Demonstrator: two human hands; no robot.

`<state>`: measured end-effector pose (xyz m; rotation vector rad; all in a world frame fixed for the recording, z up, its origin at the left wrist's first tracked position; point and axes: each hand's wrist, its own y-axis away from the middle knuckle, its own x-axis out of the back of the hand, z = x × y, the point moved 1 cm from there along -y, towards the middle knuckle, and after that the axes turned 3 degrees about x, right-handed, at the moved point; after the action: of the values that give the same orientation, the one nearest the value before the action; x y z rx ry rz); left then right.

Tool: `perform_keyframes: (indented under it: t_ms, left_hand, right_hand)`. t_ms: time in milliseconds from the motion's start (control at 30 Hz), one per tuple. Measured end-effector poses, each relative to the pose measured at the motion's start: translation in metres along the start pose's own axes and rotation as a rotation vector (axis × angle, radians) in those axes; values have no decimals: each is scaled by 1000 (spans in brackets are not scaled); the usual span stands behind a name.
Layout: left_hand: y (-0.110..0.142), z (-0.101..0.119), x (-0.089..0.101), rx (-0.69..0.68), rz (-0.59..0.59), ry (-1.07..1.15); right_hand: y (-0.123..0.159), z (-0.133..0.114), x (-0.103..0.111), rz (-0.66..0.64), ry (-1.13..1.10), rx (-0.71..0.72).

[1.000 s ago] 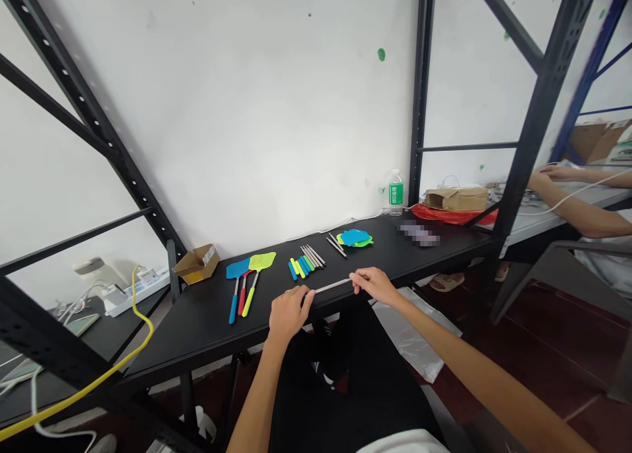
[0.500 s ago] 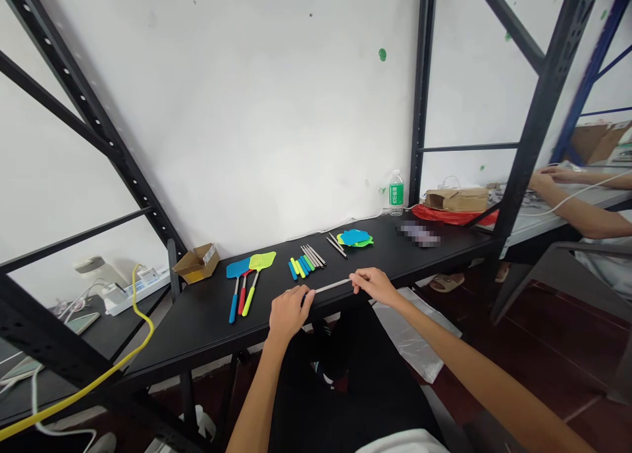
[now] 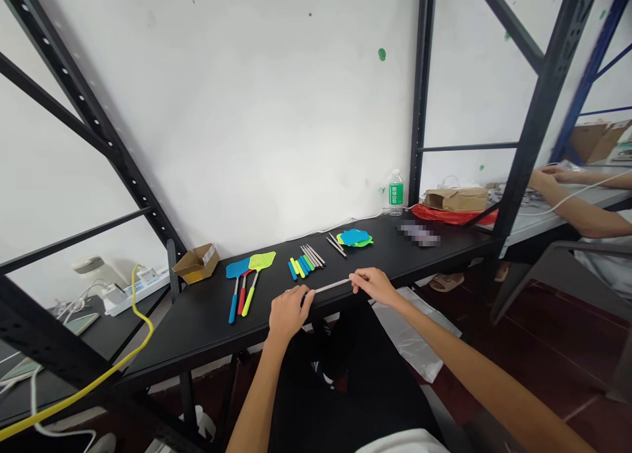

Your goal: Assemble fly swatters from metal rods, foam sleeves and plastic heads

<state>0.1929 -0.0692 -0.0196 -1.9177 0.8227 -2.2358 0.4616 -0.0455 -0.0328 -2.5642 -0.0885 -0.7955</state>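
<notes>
A thin silvery rod [image 3: 332, 286] stretches between my two hands above the table's front edge. My left hand [image 3: 289, 311] is closed round its left end, and a bit of blue shows between the fingers. My right hand [image 3: 371, 284] pinches the right end. Beyond them lie several blue, yellow and green handles [image 3: 301, 266] in a row, with several metal rods [image 3: 313, 256] alongside. Two or so more rods [image 3: 336, 245] rest by a pile of blue and green swatter heads [image 3: 354, 238]. To the left are three whole fly swatters [image 3: 241, 288] in blue, red and yellow-green.
An open cardboard box [image 3: 196, 265] stands at the table's left end. A water bottle [image 3: 395, 193], a blurred-out item [image 3: 419, 234] and a brown package on red plastic [image 3: 457, 199] are at the right. Black shelf posts [image 3: 536, 124] frame the table. Another person's arms [image 3: 567, 193] show far right.
</notes>
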Motion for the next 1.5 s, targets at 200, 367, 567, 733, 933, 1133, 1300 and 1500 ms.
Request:
perform_keyframes:
  t_ms: [200, 367, 567, 733, 933, 1133, 1300, 1500]
  left_hand:
    - [0, 0, 1, -2, -1, 6]
    - [0, 0, 0, -4, 8, 7]
    - [0, 0, 0, 2, 6, 11]
    - [0, -1, 0, -1, 6, 8]
    - [0, -1, -1, -5, 9, 10]
    - [1, 0, -1, 10, 6, 4]
    - [0, 0, 0, 11, -2, 6]
    - [0, -1, -1, 9, 20, -2]
  right_hand:
    - [0, 0, -1, 9, 5, 8]
    - [0, 1, -2, 17, 21, 8]
    - [0, 3, -3, 22, 30, 17]
    - [1, 2, -5, 42, 46, 21]
    - [1, 2, -5, 48, 63, 31]
    - [2, 2, -6, 60, 80, 32]
    - [2, 2, -7, 59, 81, 29]
    - [1, 2, -5, 46, 74, 34]
